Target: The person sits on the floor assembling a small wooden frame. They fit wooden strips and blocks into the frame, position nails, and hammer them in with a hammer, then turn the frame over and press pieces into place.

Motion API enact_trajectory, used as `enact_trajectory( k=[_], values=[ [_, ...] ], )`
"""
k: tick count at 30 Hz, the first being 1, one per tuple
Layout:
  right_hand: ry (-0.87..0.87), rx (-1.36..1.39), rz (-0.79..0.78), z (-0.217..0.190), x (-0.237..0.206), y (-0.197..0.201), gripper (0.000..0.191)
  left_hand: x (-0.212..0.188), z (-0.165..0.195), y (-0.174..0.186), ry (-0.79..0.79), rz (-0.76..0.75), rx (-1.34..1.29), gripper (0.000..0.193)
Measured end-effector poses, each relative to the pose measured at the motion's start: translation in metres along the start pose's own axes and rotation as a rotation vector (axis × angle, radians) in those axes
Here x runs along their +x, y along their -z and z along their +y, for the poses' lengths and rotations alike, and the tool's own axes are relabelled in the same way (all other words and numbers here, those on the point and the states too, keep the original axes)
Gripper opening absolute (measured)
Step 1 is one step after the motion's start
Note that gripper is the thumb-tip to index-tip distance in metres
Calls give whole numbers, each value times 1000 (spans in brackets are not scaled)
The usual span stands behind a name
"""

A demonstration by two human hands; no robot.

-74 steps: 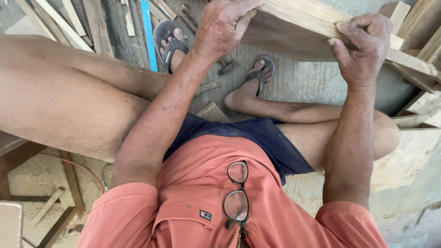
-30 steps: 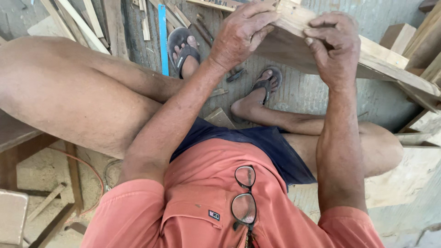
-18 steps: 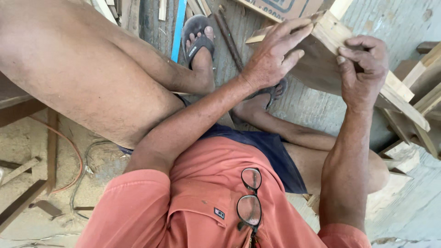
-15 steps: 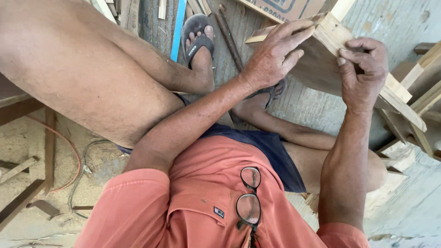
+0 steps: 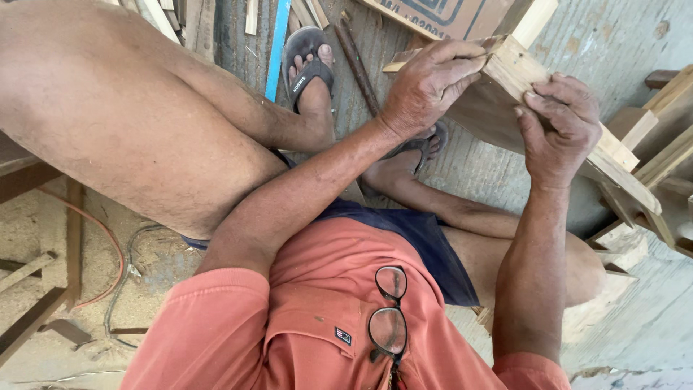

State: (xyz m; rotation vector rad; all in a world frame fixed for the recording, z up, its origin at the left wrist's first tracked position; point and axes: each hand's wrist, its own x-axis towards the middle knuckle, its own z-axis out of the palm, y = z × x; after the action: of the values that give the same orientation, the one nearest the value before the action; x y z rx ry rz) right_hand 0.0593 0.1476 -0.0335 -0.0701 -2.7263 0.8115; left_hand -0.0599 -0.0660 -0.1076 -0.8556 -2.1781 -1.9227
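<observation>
Both hands grip a wooden frame running ten to four o'clock, left hand closed on its upper end, right hand clasping mid-rail, below a brown cardboard box at twelve.

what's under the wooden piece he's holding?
Under the wooden piece, held by the left hand and right hand, lie grey floor planks and a sandalled foot. The piece's underside is in shadow, and the floor directly behind it is hidden.
</observation>
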Motion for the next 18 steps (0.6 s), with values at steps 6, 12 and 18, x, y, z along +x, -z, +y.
enact_trajectory(
  k=[6,12,18],
  values=[
    [16,15,5,5,1,-1,23,2,-1,2,-70,-11,93,25],
    [18,32,8,2,3,-2,22,5,-1,4,-104,-29,102,27],
    [14,-13,6,2,2,-1,23,3,-2,4,-86,-25,54,25]
  ],
)
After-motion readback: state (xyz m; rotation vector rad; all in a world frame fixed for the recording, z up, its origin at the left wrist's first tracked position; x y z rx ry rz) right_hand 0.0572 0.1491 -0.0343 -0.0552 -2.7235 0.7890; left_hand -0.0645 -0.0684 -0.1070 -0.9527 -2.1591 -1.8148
